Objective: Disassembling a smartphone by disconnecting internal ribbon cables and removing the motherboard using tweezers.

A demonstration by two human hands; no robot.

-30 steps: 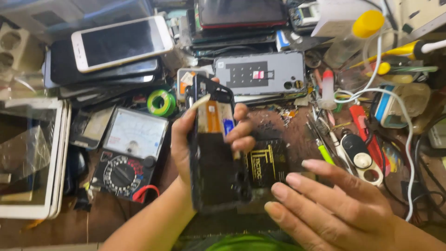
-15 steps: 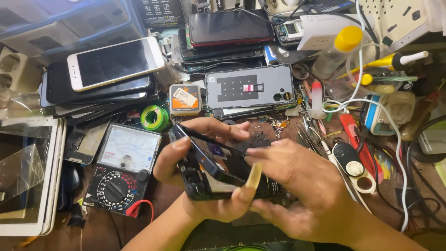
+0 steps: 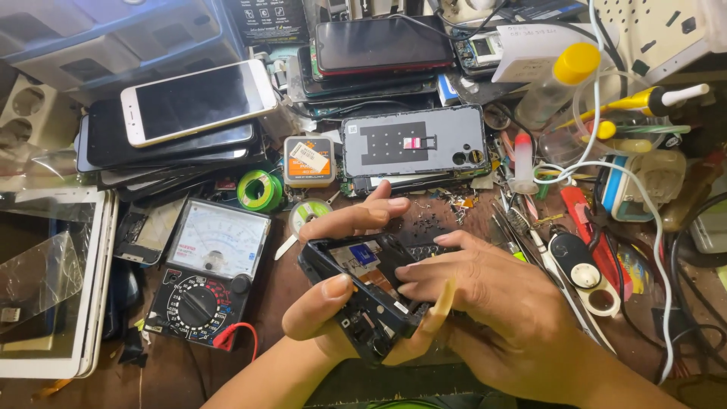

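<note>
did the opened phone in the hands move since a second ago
Yes. The opened phone stood upright in the left hand, right of the multimeter; now it lies flatter, tilted open-side up, with the right hand on it.

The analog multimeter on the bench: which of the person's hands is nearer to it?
Left. The left hand grips the opened phone just right of the multimeter; the right hand lies farther right, beyond the phone.
</note>
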